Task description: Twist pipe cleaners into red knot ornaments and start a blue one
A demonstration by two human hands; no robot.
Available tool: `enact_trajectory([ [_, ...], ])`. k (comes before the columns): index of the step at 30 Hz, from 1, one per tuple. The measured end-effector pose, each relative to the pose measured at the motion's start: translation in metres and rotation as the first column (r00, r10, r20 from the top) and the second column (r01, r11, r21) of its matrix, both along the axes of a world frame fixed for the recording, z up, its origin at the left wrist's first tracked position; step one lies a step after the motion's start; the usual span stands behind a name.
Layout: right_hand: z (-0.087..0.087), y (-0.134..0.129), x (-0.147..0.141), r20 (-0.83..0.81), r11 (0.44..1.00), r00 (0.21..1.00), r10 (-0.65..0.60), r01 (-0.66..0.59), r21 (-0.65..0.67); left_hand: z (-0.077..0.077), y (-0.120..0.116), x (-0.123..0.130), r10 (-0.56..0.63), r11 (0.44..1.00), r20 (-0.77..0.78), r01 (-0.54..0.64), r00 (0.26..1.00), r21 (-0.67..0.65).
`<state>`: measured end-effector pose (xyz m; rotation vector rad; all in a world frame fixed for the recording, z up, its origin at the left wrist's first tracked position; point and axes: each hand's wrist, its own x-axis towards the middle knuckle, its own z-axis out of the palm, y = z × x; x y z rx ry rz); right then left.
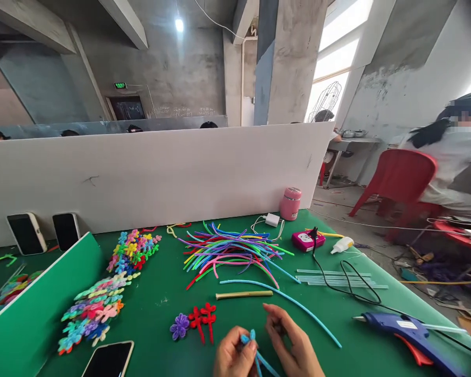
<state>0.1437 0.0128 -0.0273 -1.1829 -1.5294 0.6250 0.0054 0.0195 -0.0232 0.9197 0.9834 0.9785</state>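
Observation:
My left hand point(235, 353) pinches a light blue fuzzy stem point(264, 361), which is bent into small loops near the fingertips, its tails hanging toward me. Just to the right is my right hand point(292, 343), its fingers curled and apart, with nothing visible in them. Left of my hands lie a purple fuzzy flower point(179, 326) and two red fuzzy pieces point(202, 319). A tan stick point(244, 295) and a long light blue stem point(298, 303) rest beyond my hands. Farther back spreads a pile of multicoloured stems point(231, 248).
Fuzzy flowers point(94, 309) are heaped at left beside a green divider point(58, 298). A phone point(109, 359) lies near the front edge. At right are a blue glue gun point(400, 327), its black cable, clear glue sticks point(337, 278) and a pink box point(308, 240). A person sits beyond.

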Motion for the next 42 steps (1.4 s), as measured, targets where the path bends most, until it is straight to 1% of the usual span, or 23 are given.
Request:
enact_trajectory([
  [2, 0.005, 0.002, 0.002, 0.058, 0.999, 0.998, -0.021, 0.023, -0.034, 0.001, 0.005, -0.002, 0.005, 0.997, -0.022, -0.004, 1.0, 0.081],
  [4, 0.012, 0.001, 0.001, 0.087, 0.997, 0.995, -0.058, 0.063, -0.052, -0.001, 0.008, -0.006, 0.015, 0.993, -0.027, -0.012, 1.0, 0.113],
  [8, 0.024, -0.007, -0.011, 0.087, 0.992, 0.991, -0.099, 0.105, -0.065, -0.005, 0.011, -0.014, -0.039, 0.997, 0.05, 0.035, 0.998, 0.072],
  [11, 0.026, -0.016, -0.026, 0.094, 0.99, 0.99, -0.102, 0.11, -0.084, -0.002, 0.01, -0.019, -0.042, 0.999, 0.134, 0.038, 0.99, 0.032],
  [14, 0.025, -0.023, -0.036, 0.109, 0.99, 0.992, -0.069, 0.081, -0.118, 0.005, 0.009, -0.022, -0.039, 0.999, 0.232, 0.046, 0.972, -0.024],
  [16, 0.024, -0.026, -0.039, 0.126, 0.989, 0.992, -0.022, 0.04, -0.143, 0.009, 0.009, -0.024, -0.06, 0.997, 0.284, 0.074, 0.957, -0.038],
  [19, 0.024, -0.026, -0.038, 0.165, 0.984, 0.985, 0.059, -0.03, -0.174, 0.013, 0.009, -0.025, -0.053, 0.996, 0.304, 0.072, 0.951, -0.053],
  [21, 0.024, -0.025, -0.036, 0.179, 0.979, 0.98, 0.089, -0.053, -0.198, 0.013, 0.009, -0.025, -0.039, 0.996, 0.307, 0.06, 0.951, -0.058],
  [27, 0.029, -0.02, -0.026, 0.127, 0.958, 0.978, 0.163, -0.126, -0.256, 0.016, 0.008, -0.021, 0.006, 0.997, 0.287, 0.017, 0.958, -0.077],
  [32, 0.034, -0.01, -0.02, 0.104, 0.947, 0.963, 0.25, -0.221, -0.231, 0.02, 0.009, -0.017, 0.027, 0.996, 0.262, -0.004, 0.965, -0.091],
  [35, 0.036, 0.0, -0.015, 0.131, 0.942, 0.955, 0.266, -0.229, -0.244, 0.025, 0.016, -0.016, 0.04, 0.995, 0.243, -0.015, 0.969, -0.1],
  [37, 0.037, 0.007, -0.013, 0.172, 0.95, 0.952, 0.253, -0.21, -0.232, 0.028, 0.021, -0.016, 0.054, 0.994, 0.225, -0.031, 0.973, -0.103],
  [39, 0.036, 0.014, -0.012, 0.25, 0.971, 0.944, 0.215, -0.179, -0.159, 0.031, 0.026, -0.016, 0.07, 0.994, 0.213, -0.049, 0.975, -0.101],
  [42, 0.034, 0.019, -0.015, 0.394, 0.988, 0.91, 0.132, -0.152, 0.021, 0.032, 0.028, -0.017, 0.09, 0.992, 0.215, -0.067, 0.973, -0.109],
])
